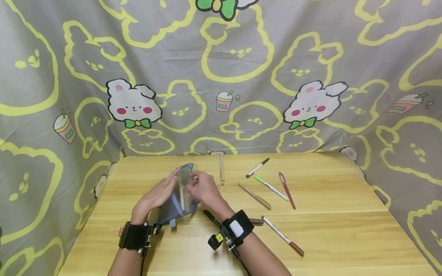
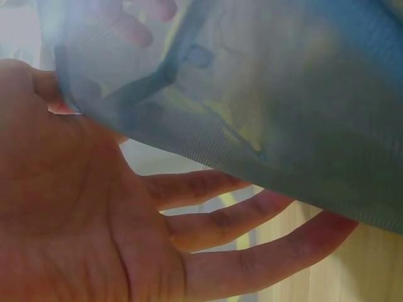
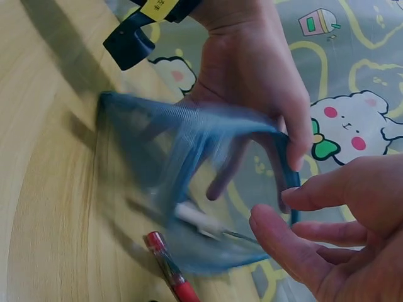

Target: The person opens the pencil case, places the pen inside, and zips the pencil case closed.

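Note:
A blue-edged mesh pencil pouch (image 1: 167,209) is held tilted above the wooden table. My left hand (image 1: 157,197) grips its side; in the left wrist view the thumb lies at the rim and the other fingers (image 2: 220,220) stretch behind the mesh. Within the pouch (image 3: 182,163) lies a white pen (image 3: 198,218), blurred. My right hand (image 1: 206,189) is at the pouch's mouth, its thumb and forefinger parted beside the rim in the right wrist view. A red-capped pen (image 3: 167,264) shows below the pouch there.
Right of the hands, several pens lie scattered on the table (image 1: 331,230): a green-capped pen (image 1: 271,188), a dark red pen (image 1: 287,190), a black-capped pen (image 1: 257,168), a tan pen (image 1: 254,196) and a brown-capped pen (image 1: 283,235). A patterned curtain (image 1: 193,65) hangs behind.

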